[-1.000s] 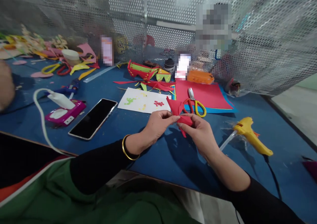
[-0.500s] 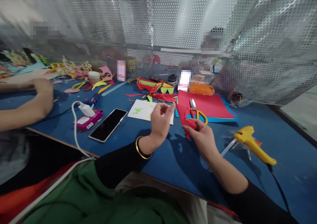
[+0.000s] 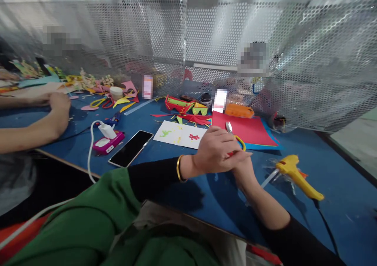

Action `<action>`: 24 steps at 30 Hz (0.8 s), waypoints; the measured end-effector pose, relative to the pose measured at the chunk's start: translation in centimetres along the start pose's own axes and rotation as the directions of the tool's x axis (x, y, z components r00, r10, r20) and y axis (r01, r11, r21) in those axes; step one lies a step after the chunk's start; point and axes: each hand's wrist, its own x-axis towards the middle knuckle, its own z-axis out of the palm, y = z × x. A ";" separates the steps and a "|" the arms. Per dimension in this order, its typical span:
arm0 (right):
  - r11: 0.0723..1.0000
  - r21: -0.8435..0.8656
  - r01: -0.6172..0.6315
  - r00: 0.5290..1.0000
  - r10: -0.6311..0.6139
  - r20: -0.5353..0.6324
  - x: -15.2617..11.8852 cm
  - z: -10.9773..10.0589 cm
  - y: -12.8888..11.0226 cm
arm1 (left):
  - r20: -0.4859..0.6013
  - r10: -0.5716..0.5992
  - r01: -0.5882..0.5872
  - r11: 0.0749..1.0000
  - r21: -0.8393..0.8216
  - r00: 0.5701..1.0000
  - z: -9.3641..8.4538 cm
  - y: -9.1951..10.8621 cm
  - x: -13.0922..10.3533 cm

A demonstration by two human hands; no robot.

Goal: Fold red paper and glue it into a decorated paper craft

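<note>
My left hand, with a gold bangle at the wrist, lies across my right hand, its fingers bent over and closed. What its fingertips grip, if anything, is hidden. Of my right hand, mostly the wrist and lower part show; its fingers are covered. A small bit of red paper shows between the hands. Just behind lie scissors with a yellow handle loop, on red sheets over blue ones. Left of my hands lies a white card bearing a green frog shape and a red figure.
A yellow hot glue gun lies at right with its cord trailing. At left are a black phone, a purple power strip and a co-worker's arms. Paper glasses, red scraps and a perforated metal screen stand behind.
My left hand has moved right and down onto my right hand, which held folded red paper. The red figure on the card has come into view. The camera view has tilted slightly.
</note>
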 end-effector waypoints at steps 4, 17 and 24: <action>0.973 0.168 -0.160 0.986 0.149 0.077 -1.0 -0.1 -0.2 | 0.114 -0.461 0.474 0.836 -0.278 0.880 -2.5 -0.9 -3.6; 0.897 0.256 -0.360 0.922 0.299 0.247 -2.1 0.6 -0.8 | 0.468 -0.787 0.838 0.109 -0.535 0.401 -1.7 -2.7 -5.8; 0.903 0.211 -0.374 0.912 0.316 0.263 -2.4 0.7 -0.9 | 0.445 -0.807 0.845 0.120 -0.521 0.389 -1.7 -2.7 -5.7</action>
